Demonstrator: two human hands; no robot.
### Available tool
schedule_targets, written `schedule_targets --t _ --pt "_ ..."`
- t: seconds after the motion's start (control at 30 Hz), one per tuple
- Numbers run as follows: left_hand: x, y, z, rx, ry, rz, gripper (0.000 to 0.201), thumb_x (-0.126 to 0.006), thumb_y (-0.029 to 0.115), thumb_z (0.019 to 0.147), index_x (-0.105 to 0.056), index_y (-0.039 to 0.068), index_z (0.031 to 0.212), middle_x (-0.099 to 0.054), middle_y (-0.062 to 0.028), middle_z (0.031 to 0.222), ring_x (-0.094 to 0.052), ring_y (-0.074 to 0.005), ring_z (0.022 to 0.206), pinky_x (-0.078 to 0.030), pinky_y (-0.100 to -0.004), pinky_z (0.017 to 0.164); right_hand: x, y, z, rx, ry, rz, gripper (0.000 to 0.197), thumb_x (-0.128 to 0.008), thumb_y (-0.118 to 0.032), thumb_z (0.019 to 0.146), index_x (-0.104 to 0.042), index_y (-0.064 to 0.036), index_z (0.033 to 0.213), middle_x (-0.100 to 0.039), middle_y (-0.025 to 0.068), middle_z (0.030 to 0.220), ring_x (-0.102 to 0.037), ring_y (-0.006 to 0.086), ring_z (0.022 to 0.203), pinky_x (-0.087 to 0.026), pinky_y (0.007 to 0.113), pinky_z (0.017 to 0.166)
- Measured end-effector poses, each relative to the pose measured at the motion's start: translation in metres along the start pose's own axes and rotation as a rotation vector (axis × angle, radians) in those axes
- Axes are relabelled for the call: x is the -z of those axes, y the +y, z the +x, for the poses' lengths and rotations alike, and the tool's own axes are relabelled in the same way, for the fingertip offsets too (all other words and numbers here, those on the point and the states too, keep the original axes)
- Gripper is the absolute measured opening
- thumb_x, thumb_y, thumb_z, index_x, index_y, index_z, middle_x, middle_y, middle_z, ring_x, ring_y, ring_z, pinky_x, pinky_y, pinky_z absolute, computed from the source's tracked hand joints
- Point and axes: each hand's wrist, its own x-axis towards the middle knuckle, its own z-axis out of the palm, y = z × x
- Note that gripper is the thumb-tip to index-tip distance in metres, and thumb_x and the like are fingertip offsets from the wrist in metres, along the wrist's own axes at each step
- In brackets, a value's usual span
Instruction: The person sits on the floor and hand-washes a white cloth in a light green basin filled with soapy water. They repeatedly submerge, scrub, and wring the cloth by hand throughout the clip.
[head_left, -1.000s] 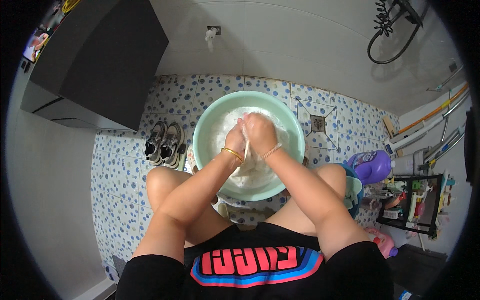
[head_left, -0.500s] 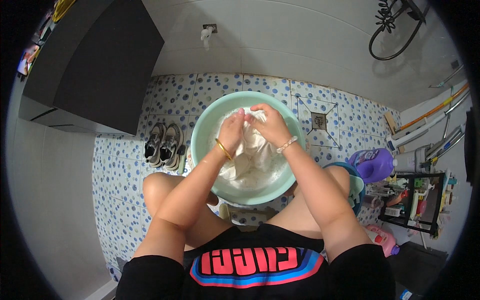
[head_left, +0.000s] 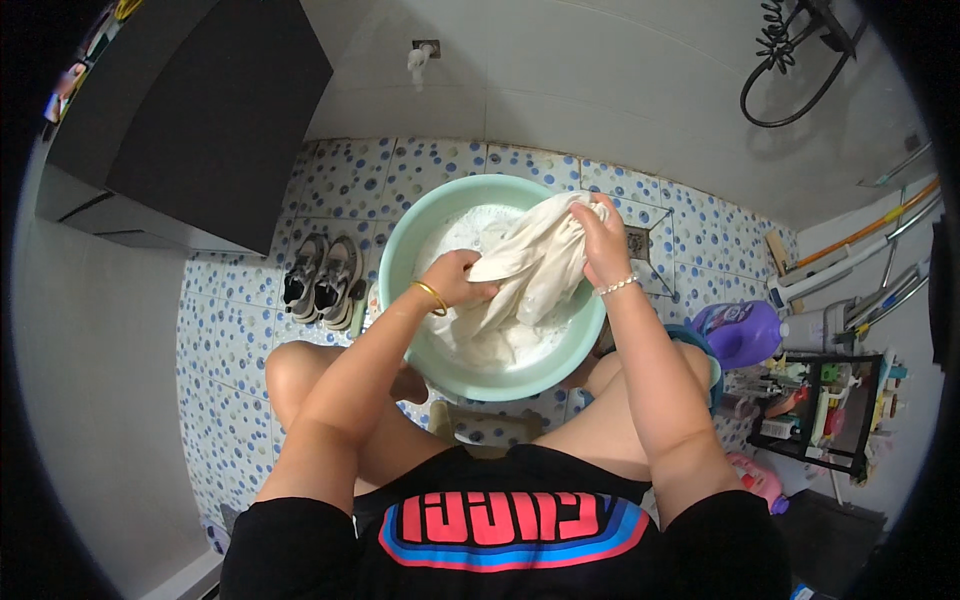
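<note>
A pale green basin [head_left: 398, 250] stands on the floor between my knees, with white suds [head_left: 455, 228] in it. Wet white cloth [head_left: 535, 250] is bunched in the basin and partly lifted out; its kind does not show. My right hand [head_left: 603, 240] grips a raised fold of it above the basin's right rim. Lower down and to the left, my left hand [head_left: 460, 280], its wrist in a gold bangle, pinches another part of the cloth over the suds. The cloth stretches between both hands, and its lower end rests in the suds.
Grey shoes [head_left: 322, 280] stand left of the basin. A floor drain [head_left: 638, 243] lies beyond its right rim. Purple bottle [head_left: 740, 333], black rack [head_left: 820, 410] and pink bottle [head_left: 757, 483] are at the right. A tap [head_left: 418, 65] juts from the far wall, near a dark cabinet [head_left: 200, 120].
My hands, close together before, have moved apart. The right one has gone right and lifted the cloth up toward the rim; the left one has come down slightly.
</note>
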Motion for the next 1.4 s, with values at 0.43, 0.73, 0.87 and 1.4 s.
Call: schedule_targets --t 0.43,0.73,0.87,1.4 --pt "-0.036 0.032 0.011 0.135 0.276 -1.477 0.02 -0.033 0.017 0.086 -0.048 0.008 0.096 -0.053 -0.009 0.091 -0.052 -0.0187 0.083 -0.044 -0.0317 0.074 -0.052 0.031 -0.069 0.769 -0.379 -1.152 0.014 -0.054 -0.018 0.077 -0.055 -0.0049 0.073 -0.053 0.0114 0.075 -0.053 0.0322 0.061 -0.044 0.039 0.056" --pt "-0.026 0.039 0.013 0.174 0.361 -1.261 0.018 -0.035 0.012 0.079 -0.05 0.006 0.085 -0.053 -0.0063 0.072 -0.054 -0.0189 0.062 -0.046 -0.0324 0.058 -0.055 0.045 -0.063 0.843 -0.39 -1.088 0.016 -0.052 -0.018 0.078 -0.049 -0.0053 0.07 -0.05 0.0156 0.071 -0.053 0.0319 0.059 -0.043 0.041 0.054" --pt "-0.023 0.066 0.008 0.323 0.208 -1.619 0.017 -0.038 0.009 0.076 -0.054 0.004 0.08 -0.055 -0.0063 0.07 -0.054 -0.0185 0.064 -0.044 -0.0306 0.058 -0.041 0.028 -0.014 0.681 -0.091 -1.158 0.021 -0.049 -0.02 0.081 -0.051 -0.0031 0.07 -0.056 0.0161 0.072 -0.054 0.0338 0.066 -0.043 0.04 0.054" --pt "0.021 0.073 -0.021 -0.038 0.072 -0.444 0.043 -0.069 0.029 0.069 -0.054 0.0 0.097 -0.058 -0.0072 0.084 -0.056 -0.0145 0.076 -0.045 -0.027 0.066 -0.027 0.0 -0.028 0.276 -0.531 -0.47 0.048 -0.052 -0.045 0.079 -0.056 0.0006 0.093 -0.059 0.0093 0.09 -0.054 0.016 0.087 -0.041 0.027 0.079"
